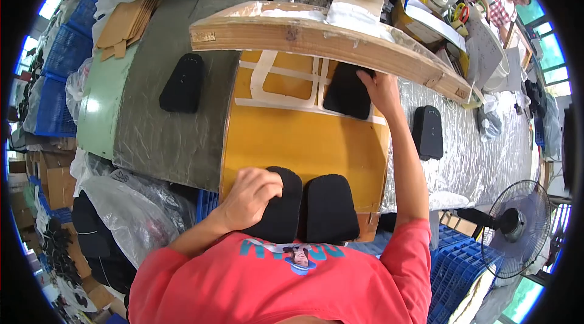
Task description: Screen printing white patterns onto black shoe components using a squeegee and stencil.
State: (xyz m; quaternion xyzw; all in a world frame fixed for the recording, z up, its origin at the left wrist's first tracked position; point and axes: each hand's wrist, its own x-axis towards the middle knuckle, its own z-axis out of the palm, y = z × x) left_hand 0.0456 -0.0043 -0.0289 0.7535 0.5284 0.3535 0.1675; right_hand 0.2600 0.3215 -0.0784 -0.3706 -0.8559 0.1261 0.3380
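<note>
My right hand [383, 91] is closed on the upper edge of a black rounded pad [349, 94], its thumb on top. That pad lies over white guide strips [285, 73] on a yellow board [292, 138]. Closer to me, two more black pads lie side by side at the board's front edge. At the left one [281, 211], my left hand [250, 196] has its fingers curled around the side edge; the fingertips are partly hidden. Beside it lies the right pad [331, 208], untouched. A tilted wooden frame [304, 35] hangs above the far part of the board, close over my right hand.
Single black pads with small marks lie on the left grey surface [184, 83] and on the right plastic-covered surface [428, 132]. A fan [514, 223] and blue crates [462, 272] stand at the right. Another person [496, 1] is at the far right.
</note>
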